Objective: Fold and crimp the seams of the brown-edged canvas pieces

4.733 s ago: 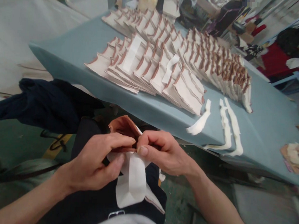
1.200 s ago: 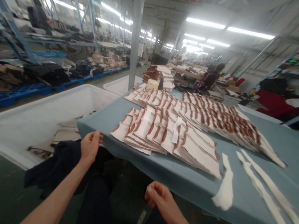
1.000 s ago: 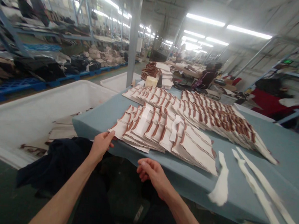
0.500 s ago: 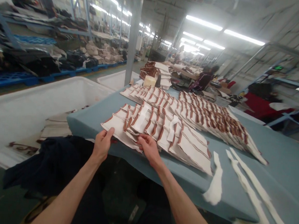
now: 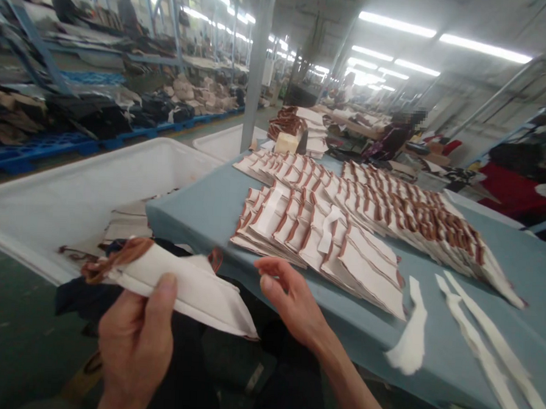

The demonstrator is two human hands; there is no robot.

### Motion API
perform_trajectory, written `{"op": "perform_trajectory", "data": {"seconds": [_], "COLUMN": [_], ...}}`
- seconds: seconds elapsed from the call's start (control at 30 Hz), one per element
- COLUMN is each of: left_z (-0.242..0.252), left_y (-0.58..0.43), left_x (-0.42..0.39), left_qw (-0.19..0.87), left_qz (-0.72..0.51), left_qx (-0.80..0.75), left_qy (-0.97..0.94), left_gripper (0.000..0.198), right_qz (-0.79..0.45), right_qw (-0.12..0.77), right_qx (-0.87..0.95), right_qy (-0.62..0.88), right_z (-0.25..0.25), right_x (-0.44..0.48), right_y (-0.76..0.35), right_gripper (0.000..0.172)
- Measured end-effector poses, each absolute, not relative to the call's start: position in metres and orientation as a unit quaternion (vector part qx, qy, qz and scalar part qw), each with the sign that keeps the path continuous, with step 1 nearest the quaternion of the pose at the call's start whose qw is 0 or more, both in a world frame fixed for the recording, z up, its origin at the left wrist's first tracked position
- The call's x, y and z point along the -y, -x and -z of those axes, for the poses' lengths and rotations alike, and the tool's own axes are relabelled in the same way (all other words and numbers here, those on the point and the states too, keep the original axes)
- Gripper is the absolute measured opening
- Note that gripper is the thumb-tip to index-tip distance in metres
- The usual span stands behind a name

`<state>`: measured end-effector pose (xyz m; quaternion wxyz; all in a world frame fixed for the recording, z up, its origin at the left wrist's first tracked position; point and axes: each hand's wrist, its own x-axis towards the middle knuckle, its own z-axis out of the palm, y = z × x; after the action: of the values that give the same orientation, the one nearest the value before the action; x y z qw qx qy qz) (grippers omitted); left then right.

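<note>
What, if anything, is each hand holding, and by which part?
The left hand grips a white and brown piece near its lower edge, thumb on top; the right hand holds nothing.

The left hand (image 5: 132, 343) pinched with thumb (image 5: 162, 295) on top; the right hand (image 5: 295, 300) hovered half-curled, thumb and fingertips (image 5: 263, 264) apart, its forearm (image 5: 349, 373) slanting down rightward.

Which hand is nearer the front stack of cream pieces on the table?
Right: the right hand hovers just short of the front stack; the left hand is farther off to the left, holding a cream piece.
</note>
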<state>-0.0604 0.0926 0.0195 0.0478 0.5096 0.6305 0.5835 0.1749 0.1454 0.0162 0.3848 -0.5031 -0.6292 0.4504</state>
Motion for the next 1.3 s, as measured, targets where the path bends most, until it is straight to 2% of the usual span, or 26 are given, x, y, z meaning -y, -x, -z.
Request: {"op": "perform_trajectory", "data": {"seconds": [0.1,0.2,0.27,0.43,0.53,0.63,0.7,0.9,1.13,1.23,1.3], "left_z": [-0.026,-0.036,-0.037,-0.011,0.01,0.022,0.027,0.033,0.024,0.02,0.02], "left_y": [0.022,-0.014,-0.029,-0.029,-0.02,-0.019,-0.023,-0.027,-0.025,-0.025,-0.026], "left_x": [-0.068,-0.062,-0.059,-0.042,-0.033,-0.029,-0.028,-0.029,-0.034,-0.034,-0.033], "left_qw": [0.025,0.034,0.029,0.093,0.109,0.155,0.176,0.145,0.178,0.198,0.21], "left_qz": [-0.534,-0.505,-0.499,-0.503,-0.513,-0.492,-0.482,-0.511,-0.474,-0.476,-0.478], "left_qx": [-0.57,-0.495,-0.469,-0.447,-0.505,-0.507,-0.493,-0.523,-0.49,-0.47,-0.473], "left_qy": [-0.624,-0.706,-0.728,-0.733,-0.686,-0.691,-0.702,-0.667,-0.709,-0.716,-0.71], "left_gripper": [0.025,0.024,0.022,0.007,0.007,0.003,0.005,0.007,0.006,0.013,0.012], "right_qz": [-0.263,-0.094,-0.06,-0.157,-0.195,-0.223,-0.226,-0.226,-0.235,-0.232,-0.224], "right_qw": [0.384,0.392,0.383,0.325,0.31,0.304,0.304,0.317,0.32,0.32,0.318], "right_qx": [0.773,0.821,0.82,0.826,0.807,0.785,0.781,0.778,0.768,0.763,0.763], "right_qy": [0.432,0.404,0.421,0.432,0.463,0.491,0.496,0.494,0.502,0.512,0.517], "right_z": [-0.031,-0.018,-0.004,0.007,0.005,0.006,0.007,0.01,0.015,0.016,0.016], "right_x": [-0.086,-0.06,-0.056,-0.046,-0.033,-0.023,-0.019,-0.013,-0.006,-0.004,-0.003], "right_y": [-0.171,-0.17,-0.179,-0.216,-0.229,-0.232,-0.231,-0.227,-0.23,-0.231,-0.23], "right_gripper": [0.065,0.051,0.04,0.029,0.024,0.025,0.027,0.028,0.028,0.028,0.027]}}
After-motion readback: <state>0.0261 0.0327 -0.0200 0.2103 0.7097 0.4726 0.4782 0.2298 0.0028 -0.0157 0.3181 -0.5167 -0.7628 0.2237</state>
